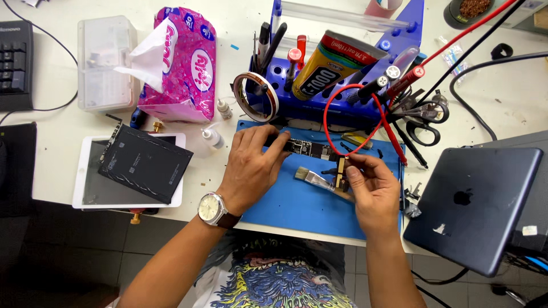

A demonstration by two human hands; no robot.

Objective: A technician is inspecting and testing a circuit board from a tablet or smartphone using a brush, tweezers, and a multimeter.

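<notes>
My left hand (251,165), with a wristwatch (212,209) on it, presses a long narrow circuit board (305,148) down on the blue work mat (297,205). My right hand (374,191) pinches a small flat gold-and-black part (341,171) at the board's right end. A small flat brush (311,178) lies on the mat between the two hands, its handle running under the right hand.
A blue tool rack (342,108) with a glue tube (331,63), pens and tape stands behind the mat. Red probe leads (394,131) and scissors (425,117) lie right. A dark tablet shell (474,199) sits far right; a white tablet with a black battery (142,162), a tissue pack (182,65) and small bottles lie left.
</notes>
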